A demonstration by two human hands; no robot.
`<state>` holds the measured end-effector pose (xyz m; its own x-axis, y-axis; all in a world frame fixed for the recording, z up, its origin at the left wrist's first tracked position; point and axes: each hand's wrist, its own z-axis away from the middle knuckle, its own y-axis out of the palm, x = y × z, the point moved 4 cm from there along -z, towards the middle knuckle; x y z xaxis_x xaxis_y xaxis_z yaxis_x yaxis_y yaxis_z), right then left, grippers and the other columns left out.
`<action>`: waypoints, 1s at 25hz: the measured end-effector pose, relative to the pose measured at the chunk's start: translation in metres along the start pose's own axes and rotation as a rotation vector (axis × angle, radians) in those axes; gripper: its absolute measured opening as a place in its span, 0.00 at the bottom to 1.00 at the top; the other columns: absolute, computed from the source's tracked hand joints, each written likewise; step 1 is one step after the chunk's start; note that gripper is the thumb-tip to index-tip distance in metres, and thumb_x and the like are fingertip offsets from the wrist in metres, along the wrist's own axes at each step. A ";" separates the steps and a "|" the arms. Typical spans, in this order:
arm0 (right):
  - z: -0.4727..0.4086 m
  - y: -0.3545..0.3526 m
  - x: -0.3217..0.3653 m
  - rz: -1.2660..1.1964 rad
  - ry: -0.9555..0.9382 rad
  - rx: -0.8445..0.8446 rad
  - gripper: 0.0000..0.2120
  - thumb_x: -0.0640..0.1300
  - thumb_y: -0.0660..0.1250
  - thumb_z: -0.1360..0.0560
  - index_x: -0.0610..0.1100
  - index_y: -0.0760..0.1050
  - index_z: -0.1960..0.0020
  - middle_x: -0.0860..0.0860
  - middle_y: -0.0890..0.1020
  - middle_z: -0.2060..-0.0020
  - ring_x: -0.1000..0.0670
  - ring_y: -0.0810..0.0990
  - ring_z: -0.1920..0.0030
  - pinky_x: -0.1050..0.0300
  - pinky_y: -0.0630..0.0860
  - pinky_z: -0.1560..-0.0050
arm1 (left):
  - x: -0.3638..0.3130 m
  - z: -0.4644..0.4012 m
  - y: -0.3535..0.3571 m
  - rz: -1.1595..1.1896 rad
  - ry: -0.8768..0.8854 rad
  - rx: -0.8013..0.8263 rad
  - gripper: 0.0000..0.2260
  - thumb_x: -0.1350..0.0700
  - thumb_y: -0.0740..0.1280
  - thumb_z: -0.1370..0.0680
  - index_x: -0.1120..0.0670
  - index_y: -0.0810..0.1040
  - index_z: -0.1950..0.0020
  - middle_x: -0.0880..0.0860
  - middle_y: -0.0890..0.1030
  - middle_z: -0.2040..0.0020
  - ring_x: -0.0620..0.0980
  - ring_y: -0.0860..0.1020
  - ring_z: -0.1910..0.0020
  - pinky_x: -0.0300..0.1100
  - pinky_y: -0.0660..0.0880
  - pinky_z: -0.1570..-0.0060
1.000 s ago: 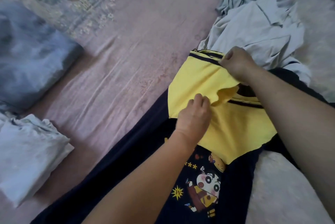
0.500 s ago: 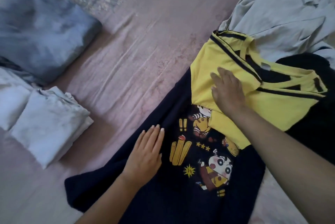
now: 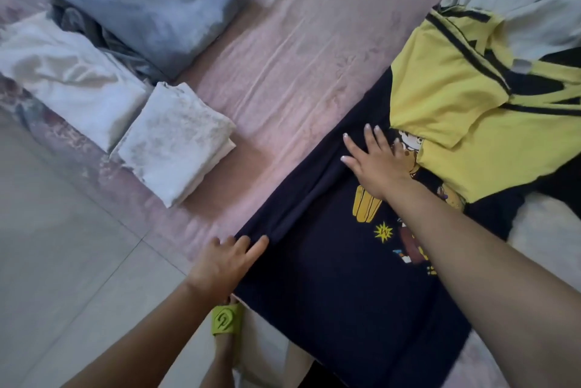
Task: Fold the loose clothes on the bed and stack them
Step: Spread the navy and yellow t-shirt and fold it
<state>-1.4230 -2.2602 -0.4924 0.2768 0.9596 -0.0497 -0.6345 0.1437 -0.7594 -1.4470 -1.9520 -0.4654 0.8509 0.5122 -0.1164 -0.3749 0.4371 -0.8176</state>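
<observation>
Hands (image 3: pixel 375 164) (image 3: pixel 224 262) flat, perhaps pressing, on navy shirt (image 3: pixel 339 293).

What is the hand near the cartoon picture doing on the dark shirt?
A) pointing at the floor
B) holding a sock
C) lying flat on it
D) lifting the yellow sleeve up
C: the right hand lies flat with spread fingers on the navy T-shirt, right beside the cartoon print; it holds nothing.

Matt navy cotton-like T-shirt (image 3: pixel 339 287) with a printed cartoon lies on a creased pink cloth bedsheet (image 3: pixel 283 51); pale floor tiles (image 3: pixel 63 255) look smooth, faintly glossy.
</observation>
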 end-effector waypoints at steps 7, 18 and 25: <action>0.077 0.058 0.098 0.070 -0.225 -0.125 0.29 0.57 0.45 0.18 0.54 0.34 0.24 0.48 0.38 0.23 0.48 0.37 0.24 0.43 0.41 0.26 | -0.019 0.042 0.031 0.011 0.227 0.006 0.29 0.51 0.58 0.20 0.54 0.50 0.22 0.54 0.75 0.44 0.53 0.78 0.54 0.45 0.74 0.60; 0.338 0.266 0.056 -0.492 0.696 0.029 0.48 0.75 0.23 0.36 0.44 0.34 0.26 0.38 0.49 0.24 0.39 0.48 0.24 0.35 0.52 0.28 | -0.003 0.004 0.046 -0.269 0.336 -0.019 0.60 0.34 0.74 0.41 0.65 0.51 0.24 0.66 0.53 0.25 0.65 0.54 0.26 0.62 0.56 0.29; 0.352 0.288 0.045 -0.334 0.508 0.064 0.43 0.36 0.73 0.38 0.37 0.57 0.28 0.40 0.64 0.28 0.38 0.74 0.35 0.33 0.70 0.40 | 0.013 0.016 0.057 -0.349 0.530 -0.255 0.44 0.49 0.76 0.36 0.64 0.59 0.28 0.64 0.70 0.32 0.62 0.72 0.34 0.65 0.66 0.36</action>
<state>-1.8475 -2.0911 -0.4855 0.7679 0.6271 -0.1302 -0.4914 0.4465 -0.7477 -1.4631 -1.9081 -0.5044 0.9958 -0.0862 -0.0291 -0.0030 0.2893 -0.9572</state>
